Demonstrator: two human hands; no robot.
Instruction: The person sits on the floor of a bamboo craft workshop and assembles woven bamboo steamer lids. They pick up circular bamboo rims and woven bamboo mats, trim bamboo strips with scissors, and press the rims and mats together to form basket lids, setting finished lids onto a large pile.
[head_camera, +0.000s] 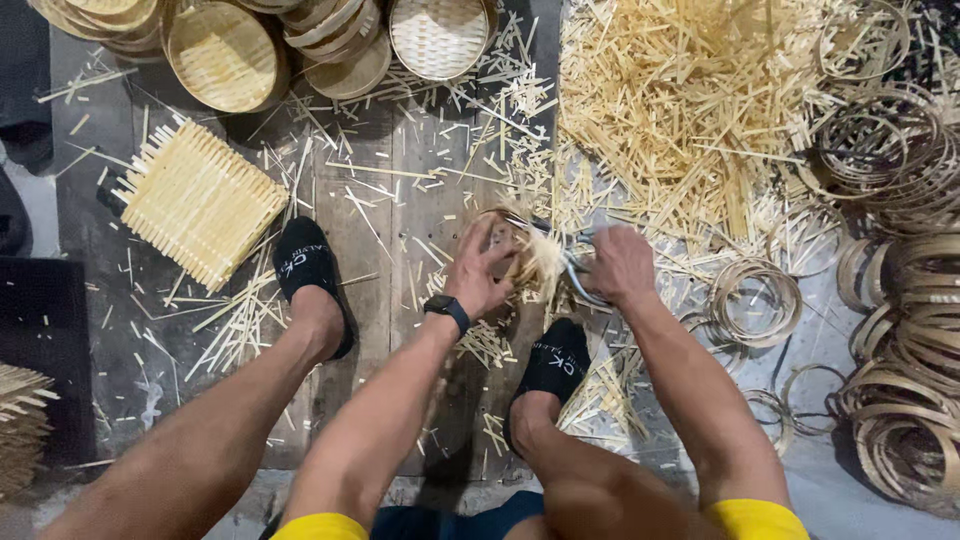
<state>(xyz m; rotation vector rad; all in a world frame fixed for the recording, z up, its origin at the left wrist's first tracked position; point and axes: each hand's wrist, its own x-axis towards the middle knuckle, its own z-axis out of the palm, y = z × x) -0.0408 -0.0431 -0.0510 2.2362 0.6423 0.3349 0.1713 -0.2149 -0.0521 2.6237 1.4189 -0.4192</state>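
Your left hand gripped a small round basket of pale, matt woven bamboo (edges frayed), your right hand glinting metal scissors. Dry, rough splints littered worn grey floorboards; far left, a woven mat looked matt.

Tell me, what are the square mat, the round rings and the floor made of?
The square mat looks like woven bamboo or similar pale strips: matte, straw-coloured, with loose ends sticking out at the edges. The round rings seem to be thin bent bamboo or wood bands, tan and a little darker, coiled in hoops. The floor under the hands looks like worn, grey, unpainted wooden planks, with visible seams.
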